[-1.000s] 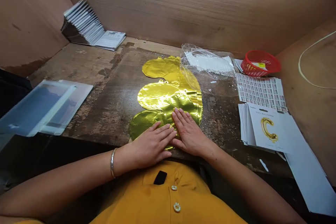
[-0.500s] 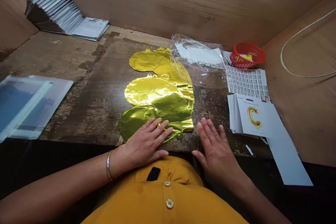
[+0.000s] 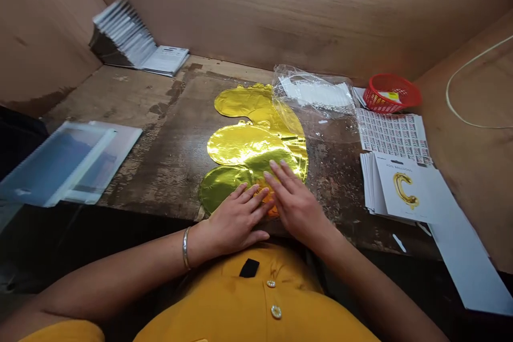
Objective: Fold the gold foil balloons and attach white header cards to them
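Gold foil balloons (image 3: 248,144), flat and uninflated, lie overlapping on the dark wooden table in front of me. My left hand (image 3: 240,216) rests flat on the near end of the foil, fingers stretched out. Beside it, my right hand (image 3: 296,203) lies on the right part of the nearest balloon with its fingers extended. Both hands hold nothing, and their fingertips come close together. The foil under the palms is hidden. A clear plastic bag (image 3: 316,91) with white pieces in it touches the far right edge of the foil.
At right are a red basket (image 3: 393,93), a sticker sheet (image 3: 390,131) and white cards with a foil balloon card (image 3: 404,189) on top. Clear plastic sleeves (image 3: 60,163) lie at left. Stacked packets (image 3: 126,32) lean in the back left corner. Wooden walls enclose the table.
My right hand has moved left from the bare table onto the foil. My left hand stays on the near balloon. The whole view has shifted, so the scene sits further right and lower.
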`<state>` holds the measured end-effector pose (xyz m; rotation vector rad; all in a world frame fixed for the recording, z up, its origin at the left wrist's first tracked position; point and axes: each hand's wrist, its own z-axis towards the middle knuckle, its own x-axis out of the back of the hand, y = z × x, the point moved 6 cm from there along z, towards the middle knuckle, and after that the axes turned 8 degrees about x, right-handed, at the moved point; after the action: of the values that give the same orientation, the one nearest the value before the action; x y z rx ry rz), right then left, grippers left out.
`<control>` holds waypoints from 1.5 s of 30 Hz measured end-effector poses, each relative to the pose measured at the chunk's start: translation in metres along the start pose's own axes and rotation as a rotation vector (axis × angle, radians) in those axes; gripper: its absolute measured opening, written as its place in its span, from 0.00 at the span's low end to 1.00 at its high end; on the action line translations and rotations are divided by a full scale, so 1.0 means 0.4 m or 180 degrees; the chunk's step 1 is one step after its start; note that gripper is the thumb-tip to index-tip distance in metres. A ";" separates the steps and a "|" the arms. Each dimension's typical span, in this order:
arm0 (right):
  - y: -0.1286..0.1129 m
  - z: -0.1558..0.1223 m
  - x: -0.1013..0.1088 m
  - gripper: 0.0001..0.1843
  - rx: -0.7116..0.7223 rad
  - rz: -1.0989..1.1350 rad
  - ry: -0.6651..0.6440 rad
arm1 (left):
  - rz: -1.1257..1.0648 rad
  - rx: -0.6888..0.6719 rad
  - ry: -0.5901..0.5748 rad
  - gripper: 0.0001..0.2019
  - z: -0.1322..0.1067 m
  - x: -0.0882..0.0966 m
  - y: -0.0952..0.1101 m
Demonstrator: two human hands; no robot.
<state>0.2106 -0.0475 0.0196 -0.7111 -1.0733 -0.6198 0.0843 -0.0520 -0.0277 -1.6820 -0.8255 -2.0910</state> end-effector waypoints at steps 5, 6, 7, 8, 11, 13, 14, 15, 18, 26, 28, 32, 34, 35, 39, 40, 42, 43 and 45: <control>0.047 0.038 -0.131 0.22 -0.0229 0.0287 -0.0309 | -0.0159 0.0014 0.0059 0.33 -0.012 0.027 -0.008; 0.052 0.031 -0.138 0.23 -0.0232 0.0301 -0.0273 | -0.0225 0.0040 0.0028 0.30 -0.017 0.043 -0.029; 0.056 0.024 -0.142 0.23 -0.0229 0.0308 -0.0234 | -0.0270 0.0148 -0.0040 0.25 -0.021 0.062 -0.062; 0.058 0.018 -0.143 0.23 -0.0230 0.0311 -0.0198 | -0.0290 0.0361 -0.0115 0.21 -0.022 0.085 -0.108; 0.057 0.011 -0.142 0.23 -0.0225 0.0302 -0.0148 | -0.0132 0.1677 -0.0159 0.18 -0.004 0.159 -0.303; 0.055 0.013 -0.141 0.24 -0.0219 0.0281 -0.0134 | -0.0165 0.2339 0.0229 0.15 0.032 0.206 -0.410; 0.055 0.015 -0.141 0.24 -0.0220 0.0265 -0.0123 | -0.0155 0.2467 0.0348 0.20 0.060 0.216 -0.443; 0.054 0.016 -0.141 0.24 -0.0219 0.0251 -0.0117 | -0.0163 0.2524 0.0280 0.27 0.093 0.211 -0.464; 0.054 0.017 -0.141 0.24 -0.0205 0.0232 -0.0107 | -0.0240 0.2557 -0.0144 0.37 0.188 0.167 -0.481; 0.059 0.007 -0.144 0.26 -0.0187 0.0329 -0.0045 | -0.0888 0.2886 -0.0381 0.18 0.240 0.142 -0.506; 0.060 0.006 -0.144 0.26 -0.0191 0.0360 -0.0042 | -0.1190 0.2921 -0.0308 0.13 0.225 0.144 -0.512; 0.060 0.011 -0.152 0.26 -0.0216 0.0409 -0.0040 | -0.1872 0.2900 0.0027 0.08 0.190 0.141 -0.509; 0.057 0.015 -0.152 0.25 -0.0243 0.0418 -0.0025 | -0.2127 0.2887 0.0215 0.09 0.181 0.153 -0.495; 0.055 0.017 -0.146 0.25 -0.0249 0.0425 0.0011 | -0.2225 0.2859 0.0345 0.09 0.179 0.171 -0.481; 0.050 0.002 -0.044 0.29 -0.0226 0.0397 0.0493 | -0.1998 0.1812 0.1525 0.06 0.170 0.351 -0.325; 0.054 -0.011 0.001 0.31 -0.0257 0.0335 0.0721 | -0.1557 0.1325 0.1851 0.05 0.156 0.407 -0.256; 0.069 -0.045 0.094 0.34 -0.0416 0.0119 0.1178 | -0.0501 0.0332 0.2113 0.04 0.119 0.470 -0.104; 0.079 -0.065 0.134 0.34 -0.0511 -0.0020 0.1367 | -0.0096 -0.0140 0.2085 0.06 0.099 0.471 -0.036; 0.099 -0.103 0.182 0.34 -0.0674 -0.0282 0.1531 | 0.0317 -0.1042 0.1955 0.06 0.056 0.423 0.064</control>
<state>0.2889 -0.0624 0.0666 -0.6534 -0.6003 -0.9360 0.0749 -0.0415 0.1441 -1.0556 -0.2134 -2.5530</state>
